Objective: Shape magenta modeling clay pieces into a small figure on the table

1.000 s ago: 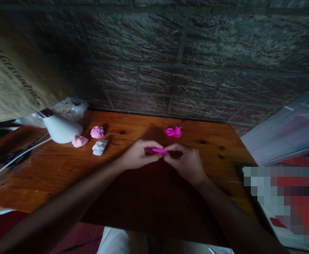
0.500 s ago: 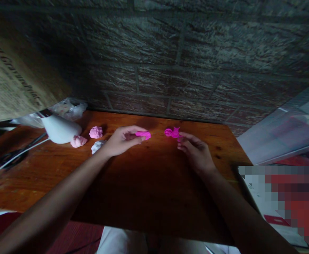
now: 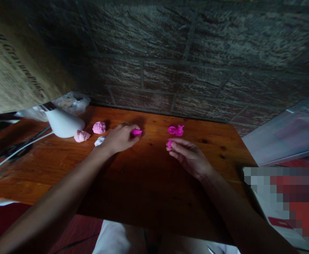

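My left hand (image 3: 121, 137), back turned up, is closed around a bright pink lump of modelling clay (image 3: 136, 132) at the table. Its far end shows past my fingertips. Between thumb and fingers my right hand (image 3: 190, 155) pinches a small pink clay piece (image 3: 169, 143). Just beyond the right hand lies a flat pink clay figure (image 3: 179, 130), joined to or touching a round pink coil (image 3: 172, 130); I cannot tell which. Left of my left hand sit a pink clay lump (image 3: 99, 127), a paler pink lump (image 3: 81, 136) and a white lump (image 3: 99, 141), partly hidden by the wrist.
A wooden table (image 3: 143, 190) runs up to a brick-patterned wall (image 3: 159, 77). At left stand a white lamp base (image 3: 64, 121) with a cord, a printed paper shade (image 3: 17, 77), a clear plastic bag (image 3: 75, 102) and dark scissors (image 3: 18, 150).
My right hand has drawn back from the pink figure with a small clay piece in its fingers. My left hand has turned palm down and moved slightly left with its clay.
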`<act>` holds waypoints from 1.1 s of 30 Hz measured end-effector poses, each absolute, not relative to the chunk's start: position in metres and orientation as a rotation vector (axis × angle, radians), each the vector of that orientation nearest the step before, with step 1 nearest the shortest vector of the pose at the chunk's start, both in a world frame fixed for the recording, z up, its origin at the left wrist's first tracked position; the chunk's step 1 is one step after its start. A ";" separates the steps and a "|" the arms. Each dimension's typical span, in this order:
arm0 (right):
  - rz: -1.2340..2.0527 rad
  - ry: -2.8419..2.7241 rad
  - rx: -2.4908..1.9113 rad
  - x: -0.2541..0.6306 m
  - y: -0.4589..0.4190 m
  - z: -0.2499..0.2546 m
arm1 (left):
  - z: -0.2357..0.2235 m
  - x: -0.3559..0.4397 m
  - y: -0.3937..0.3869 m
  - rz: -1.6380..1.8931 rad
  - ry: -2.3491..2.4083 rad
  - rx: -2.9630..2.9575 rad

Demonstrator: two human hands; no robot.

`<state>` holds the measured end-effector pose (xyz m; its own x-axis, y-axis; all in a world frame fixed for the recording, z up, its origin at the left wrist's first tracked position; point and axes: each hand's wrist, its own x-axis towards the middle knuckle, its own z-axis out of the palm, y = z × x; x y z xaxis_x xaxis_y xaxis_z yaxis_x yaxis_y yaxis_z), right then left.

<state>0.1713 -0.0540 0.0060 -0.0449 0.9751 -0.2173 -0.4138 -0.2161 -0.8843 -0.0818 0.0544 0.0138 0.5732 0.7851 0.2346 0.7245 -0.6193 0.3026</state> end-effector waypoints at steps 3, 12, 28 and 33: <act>1.556 -0.757 -1.016 0.167 -0.054 0.004 | 0.015 -0.070 0.044 0.860 1.114 2.682; 1.424 -0.876 -1.032 0.158 -0.055 -0.005 | -0.001 -0.024 0.001 1.019 0.636 2.327; 1.154 -1.243 -1.201 0.167 -0.055 -0.011 | -0.007 -0.026 0.006 0.791 0.731 2.272; 0.893 -1.465 -1.223 0.168 -0.056 -0.014 | -0.006 -0.025 0.006 0.695 0.662 2.037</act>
<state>0.1685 -0.0557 -0.0141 -0.0013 0.9741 0.2262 0.2455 0.2196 -0.9442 -0.0247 0.0058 -0.0062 0.7037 0.6734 0.2264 0.1935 -0.4884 0.8509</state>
